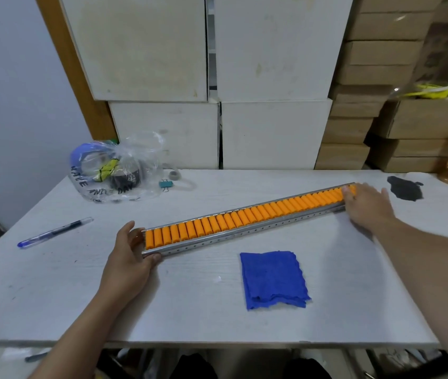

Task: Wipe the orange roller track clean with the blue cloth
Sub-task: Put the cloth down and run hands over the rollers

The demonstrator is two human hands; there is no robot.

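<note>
Both hands grip the track point(247, 216) ends: left point(129, 255), right point(367, 206). Cloth point(273, 279) lies untouched just beside it; pen point(53, 232), bag point(116, 166) well clear.

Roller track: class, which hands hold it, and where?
Both: left hand grips the roller track at its near-left end, right hand its far-right end.
</note>
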